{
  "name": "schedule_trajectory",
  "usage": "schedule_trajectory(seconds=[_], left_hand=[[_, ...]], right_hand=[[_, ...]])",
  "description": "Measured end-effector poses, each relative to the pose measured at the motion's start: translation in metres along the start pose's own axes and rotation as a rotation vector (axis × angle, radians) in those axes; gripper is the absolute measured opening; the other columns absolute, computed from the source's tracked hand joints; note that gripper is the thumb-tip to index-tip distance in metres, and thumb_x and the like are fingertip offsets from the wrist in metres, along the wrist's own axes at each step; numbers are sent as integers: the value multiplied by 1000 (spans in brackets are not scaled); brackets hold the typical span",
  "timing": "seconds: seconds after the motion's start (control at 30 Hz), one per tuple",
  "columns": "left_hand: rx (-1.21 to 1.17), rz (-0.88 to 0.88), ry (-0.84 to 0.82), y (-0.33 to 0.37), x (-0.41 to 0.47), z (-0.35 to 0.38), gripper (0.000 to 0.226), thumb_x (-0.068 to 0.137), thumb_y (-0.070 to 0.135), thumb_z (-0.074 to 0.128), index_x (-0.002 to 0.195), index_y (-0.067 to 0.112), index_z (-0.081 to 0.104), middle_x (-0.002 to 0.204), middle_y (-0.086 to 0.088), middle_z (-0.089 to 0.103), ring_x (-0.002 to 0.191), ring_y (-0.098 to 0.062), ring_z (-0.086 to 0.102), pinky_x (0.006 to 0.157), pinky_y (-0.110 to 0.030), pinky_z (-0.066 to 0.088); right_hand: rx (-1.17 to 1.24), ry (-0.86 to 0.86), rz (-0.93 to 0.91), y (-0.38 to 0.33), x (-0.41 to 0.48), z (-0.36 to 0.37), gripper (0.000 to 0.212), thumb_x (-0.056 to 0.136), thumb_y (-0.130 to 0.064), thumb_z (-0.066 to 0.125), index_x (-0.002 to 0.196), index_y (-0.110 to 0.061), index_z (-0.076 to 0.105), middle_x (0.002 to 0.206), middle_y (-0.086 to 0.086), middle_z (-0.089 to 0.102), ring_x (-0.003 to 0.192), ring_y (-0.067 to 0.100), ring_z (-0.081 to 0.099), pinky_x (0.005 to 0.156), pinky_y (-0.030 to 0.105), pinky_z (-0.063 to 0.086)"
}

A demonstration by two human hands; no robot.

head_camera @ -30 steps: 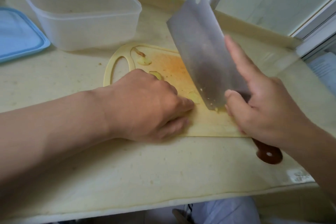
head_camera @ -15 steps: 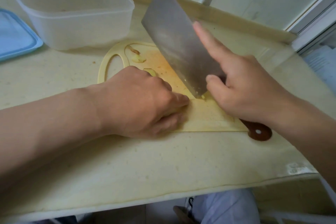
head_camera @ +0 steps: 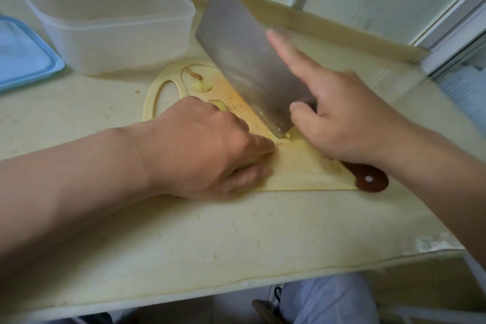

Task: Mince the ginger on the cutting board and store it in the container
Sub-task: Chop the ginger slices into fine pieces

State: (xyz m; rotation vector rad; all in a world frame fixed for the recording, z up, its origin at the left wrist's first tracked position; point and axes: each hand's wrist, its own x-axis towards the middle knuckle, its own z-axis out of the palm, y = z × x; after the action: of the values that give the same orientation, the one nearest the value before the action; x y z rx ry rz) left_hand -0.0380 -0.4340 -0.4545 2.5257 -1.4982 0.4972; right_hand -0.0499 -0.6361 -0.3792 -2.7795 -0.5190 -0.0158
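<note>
A yellow cutting board (head_camera: 297, 166) lies on the counter. My left hand (head_camera: 205, 144) sits on it with curled fingers, holding down a piece of ginger that is mostly hidden beneath them. My right hand (head_camera: 342, 118) grips the brown handle of a cleaver (head_camera: 244, 60), index finger stretched along the blade. The blade's heel touches the board just right of my left fingertips, among small ginger bits (head_camera: 285, 137). Ginger slices (head_camera: 201, 85) lie near the board's handle loop. The translucent plastic container (head_camera: 105, 18) stands open at the back left.
A blue lid (head_camera: 23, 55) lies at the far left beside the container. The counter's front edge (head_camera: 236, 284) runs below my arms. A raised ledge (head_camera: 342, 31) and a window frame close off the back right.
The cleaver has come down and leftward from a raised tilt, its heel now meeting the board at my left fingertips. My left hand has stayed on the ginger.
</note>
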Motion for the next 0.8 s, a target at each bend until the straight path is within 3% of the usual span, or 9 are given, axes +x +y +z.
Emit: schedule_trajectory(seconds=[0.07, 0.17, 0.3, 0.43, 0.53, 0.63, 0.7, 0.8], left_hand=[[17, 2, 0, -1, 0, 1, 70, 86, 63, 5, 133, 36, 49, 100, 5, 67, 88, -28, 67, 73, -37, 55], [20, 2, -6, 0, 0, 1, 67, 87, 62, 6, 132, 36, 49, 99, 5, 66, 88, -28, 67, 72, -37, 55], [15, -1, -2, -1, 1, 1, 66, 89, 62, 9, 131, 35, 51, 96, 3, 68, 86, -30, 67, 71, -37, 55], [-13, -4, 1, 1, 0, -2, 65, 89, 61, 10, 128, 35, 55, 91, 2, 69, 79, -31, 68, 66, -37, 55], [-18, -4, -3, 0, 0, -3, 64, 89, 61, 12, 126, 34, 57, 88, 2, 68, 77, -32, 67, 65, -37, 55], [-8, -7, 23, 0, -1, -1, 66, 87, 62, 10, 126, 35, 56, 92, 3, 68, 82, -31, 67, 67, -36, 55], [-2, -9, 17, 0, -1, 0, 68, 86, 62, 7, 129, 36, 53, 95, 4, 68, 85, -30, 67, 69, -36, 54], [-1, -10, 12, -1, 0, 2, 69, 86, 64, 8, 131, 36, 52, 96, 4, 68, 86, -30, 67, 70, -36, 54]], right_hand=[[44, 65, 11, 6, -22, 3, 90, 93, -4, 52, 163, -46, 15, 52, 7, 54, 46, 21, 49, 48, 19, 39], [47, 29, 26, 9, -40, -3, 89, 93, -5, 53, 161, -50, 17, 48, 11, 52, 44, 24, 47, 46, 23, 40], [-21, -130, -9, 9, -16, -11, 88, 93, -10, 49, 160, -56, 15, 49, -4, 56, 42, 14, 51, 45, 19, 42], [-25, -171, -15, 0, 12, -7, 88, 94, -9, 47, 160, -57, 12, 58, -22, 63, 45, 12, 61, 54, 29, 55], [13, -68, -37, 2, -1, -4, 89, 93, -5, 49, 162, -50, 15, 55, -13, 60, 47, 14, 57, 51, 16, 45], [79, -39, 3, 10, -28, -7, 89, 93, -8, 48, 159, -58, 15, 53, 8, 60, 43, 23, 54, 50, 30, 49], [96, -82, 29, 12, -39, -13, 88, 93, -11, 48, 157, -61, 14, 53, 12, 60, 40, 23, 50, 48, 31, 48], [-27, -175, -36, 8, -30, -16, 87, 95, -7, 49, 161, -52, 15, 48, -18, 55, 39, 10, 47, 45, 14, 38]])
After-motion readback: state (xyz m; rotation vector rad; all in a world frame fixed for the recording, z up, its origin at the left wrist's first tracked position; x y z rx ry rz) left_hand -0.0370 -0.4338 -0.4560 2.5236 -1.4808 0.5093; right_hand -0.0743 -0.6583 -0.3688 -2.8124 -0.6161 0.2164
